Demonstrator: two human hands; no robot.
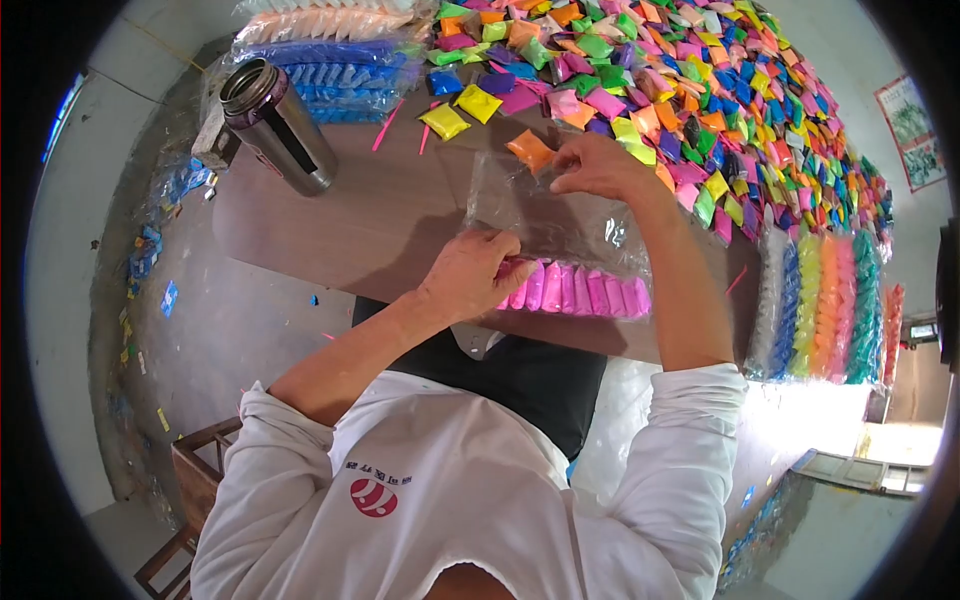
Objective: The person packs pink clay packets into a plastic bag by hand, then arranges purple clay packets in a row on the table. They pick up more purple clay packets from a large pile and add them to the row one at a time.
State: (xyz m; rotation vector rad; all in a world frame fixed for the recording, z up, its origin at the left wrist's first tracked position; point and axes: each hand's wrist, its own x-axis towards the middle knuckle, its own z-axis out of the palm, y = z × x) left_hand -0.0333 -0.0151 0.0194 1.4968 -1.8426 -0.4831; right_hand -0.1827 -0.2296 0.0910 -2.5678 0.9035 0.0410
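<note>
A brown table [300, 228] lies beneath both hands. The left hand [468, 268] is curled closed, pinching the clear bag [615, 235] where the row of pink packets [580, 290] begins, just to its right. A light pinch and taut film would likely keep that row straight. The right hand [600, 168] arches palm-down, farther forward, fingers bent beside an orange packet [530, 151]; I cannot tell whether it grips anything. Beyond it spreads a heap of coloured packets [690, 90].

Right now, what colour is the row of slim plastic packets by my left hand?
Bright pink packets, clearest in the head view.
</note>
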